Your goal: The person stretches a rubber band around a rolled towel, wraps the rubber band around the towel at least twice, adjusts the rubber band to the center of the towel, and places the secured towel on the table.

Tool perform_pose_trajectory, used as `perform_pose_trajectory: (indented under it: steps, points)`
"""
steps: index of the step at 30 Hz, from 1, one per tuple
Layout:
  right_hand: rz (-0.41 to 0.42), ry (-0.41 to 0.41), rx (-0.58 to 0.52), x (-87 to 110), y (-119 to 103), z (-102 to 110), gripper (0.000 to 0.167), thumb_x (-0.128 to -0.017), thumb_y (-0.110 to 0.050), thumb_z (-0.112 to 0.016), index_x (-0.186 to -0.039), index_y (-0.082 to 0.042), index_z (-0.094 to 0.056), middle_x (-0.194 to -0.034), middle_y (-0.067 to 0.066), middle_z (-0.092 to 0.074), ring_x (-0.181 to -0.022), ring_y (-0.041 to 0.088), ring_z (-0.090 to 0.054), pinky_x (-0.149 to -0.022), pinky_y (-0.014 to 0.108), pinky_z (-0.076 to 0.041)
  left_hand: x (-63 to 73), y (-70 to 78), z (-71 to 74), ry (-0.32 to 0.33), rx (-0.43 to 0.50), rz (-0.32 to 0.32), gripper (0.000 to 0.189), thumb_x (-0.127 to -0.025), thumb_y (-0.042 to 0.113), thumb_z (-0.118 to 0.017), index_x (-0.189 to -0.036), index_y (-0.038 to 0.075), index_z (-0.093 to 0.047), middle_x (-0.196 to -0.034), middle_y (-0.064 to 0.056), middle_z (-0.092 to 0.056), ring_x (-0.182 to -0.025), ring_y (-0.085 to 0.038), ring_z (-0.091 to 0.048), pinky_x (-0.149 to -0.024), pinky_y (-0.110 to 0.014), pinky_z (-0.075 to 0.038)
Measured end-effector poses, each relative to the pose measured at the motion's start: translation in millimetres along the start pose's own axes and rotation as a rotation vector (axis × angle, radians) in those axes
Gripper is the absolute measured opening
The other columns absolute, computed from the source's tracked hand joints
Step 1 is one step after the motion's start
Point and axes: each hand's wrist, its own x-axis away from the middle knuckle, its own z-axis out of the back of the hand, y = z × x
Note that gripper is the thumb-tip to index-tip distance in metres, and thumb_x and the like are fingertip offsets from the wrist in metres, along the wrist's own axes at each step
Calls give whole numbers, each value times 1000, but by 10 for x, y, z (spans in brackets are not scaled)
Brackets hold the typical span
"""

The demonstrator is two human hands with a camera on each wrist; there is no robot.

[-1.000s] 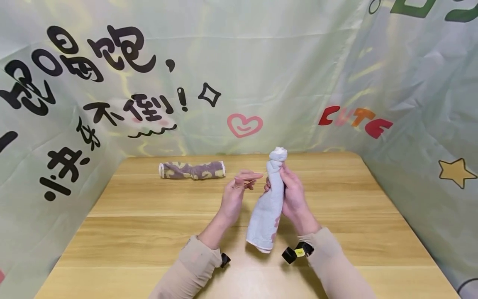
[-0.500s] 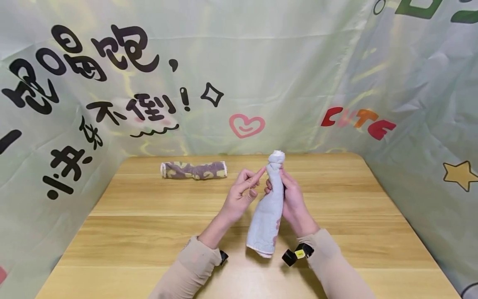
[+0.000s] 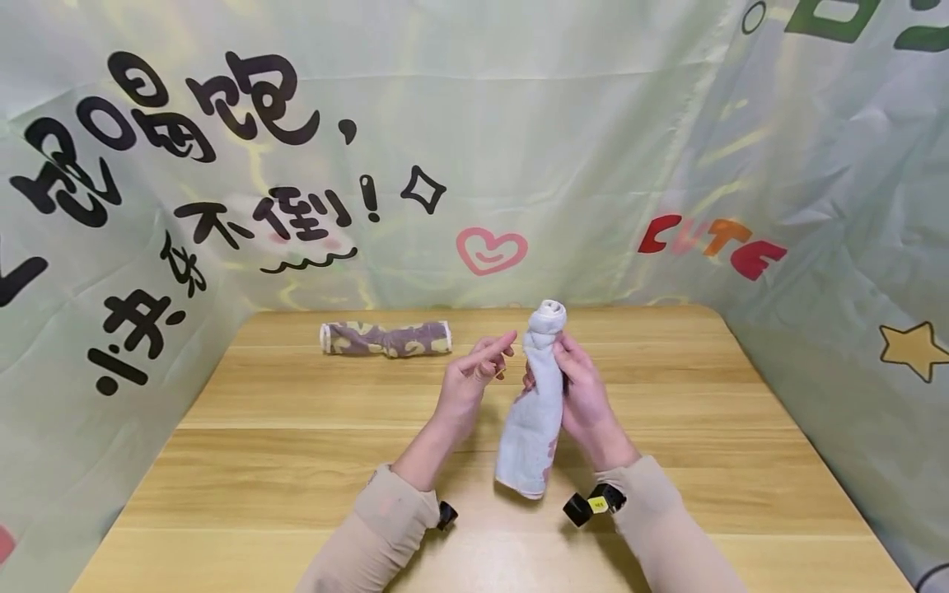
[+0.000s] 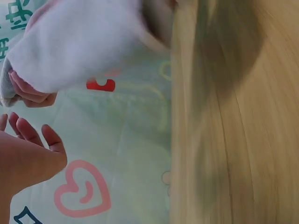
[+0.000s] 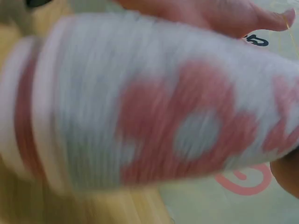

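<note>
My right hand (image 3: 586, 391) grips the upper part of a pale blue rolled towel (image 3: 528, 445), which stands tilted over the table with a narrowed neck near its top. Pink flower shapes show on the towel (image 5: 154, 140) in the right wrist view. Just left of the neck, my left hand (image 3: 463, 383) is held apart from the towel, its index finger straight and the others bent. A thin yellow band, like a rubber band (image 5: 290, 35), runs at a fingertip of that hand. How it loops over the fingers is too fine to tell. The left wrist view shows those fingers spread.
A purple and yellow patterned rolled towel (image 3: 385, 338), narrowed at its middle, lies near the back left of the wooden table (image 3: 296, 461). Printed cloth walls (image 3: 578, 165) enclose the table at the back and both sides.
My left index finger has gone from the towel's neck to a little left of it, and the hand has turned. The right hand still holds the towel, whose top has tipped slightly.
</note>
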Motion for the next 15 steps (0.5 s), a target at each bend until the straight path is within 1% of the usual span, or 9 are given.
perform_pose_trajectory:
  steps: [3, 5, 7, 9, 11, 13, 15]
  points:
    - [34, -27, 75, 15, -11, 31, 26, -112, -23, -48, -133, -28, -63, -108, -2, -68, -81, 14, -65, -72, 28, -58, -19, 23, 12, 25, 23, 47, 104, -81, 72, -64, -135, -15, -53, -109, -6, -63, -93, -15, -52, -80, -25, -46]
    - [63, -51, 158, 14, -27, 54, 26, -111, -20, -51, -129, -31, -66, -112, -5, -68, -88, 12, -65, -76, 27, -58, -27, 39, 42, 27, 3, 69, 104, -80, 73, -64, -134, -16, -54, -112, -9, -63, -94, -15, -54, -80, -26, -48]
    - [107, -77, 284, 15, -53, 76, 28, -109, -15, -54, -124, -33, -69, -113, -8, -68, -95, 9, -64, -81, 25, -56, -33, 54, 89, 24, -49, 76, 105, -77, 73, -66, -131, -17, -57, -115, -10, -64, -95, -15, -56, -81, -25, -50]
    - [158, -105, 431, 13, -85, 95, 32, -107, -9, -56, -121, -34, -71, -115, -11, -68, -100, 7, -62, -83, 22, -54, -36, 69, 145, 7, -144, 57, 104, -75, 73, -68, -127, -17, -60, -118, -14, -64, -96, -15, -57, -82, -24, -51]
    - [206, -134, 560, 11, -117, 111, 32, -105, -5, -58, -120, -30, -71, -115, -10, -68, -100, 7, -62, -82, 21, -54, -40, 87, 199, -18, -250, 23, 103, -72, 73, -69, -123, -16, -64, -119, -18, -64, -97, -16, -57, -84, -25, -51]
    - [240, -170, 668, 9, -144, 124, 28, -103, 0, -59, -119, -19, -72, -114, -8, -68, -99, 8, -63, -80, 21, -54, -47, 105, 246, -49, -338, -15, 99, -71, 72, -70, -120, -14, -68, -119, -22, -62, -100, -17, -57, -86, -29, -51]
    - [253, -202, 746, 7, -164, 123, 23, -101, 3, -61, -119, -8, -71, -113, -5, -68, -98, 10, -63, -79, 23, -54, -53, 126, 288, -77, -390, -49, 95, -71, 72, -71, -116, -11, -72, -119, -24, -60, -103, -18, -56, -88, -35, -49]
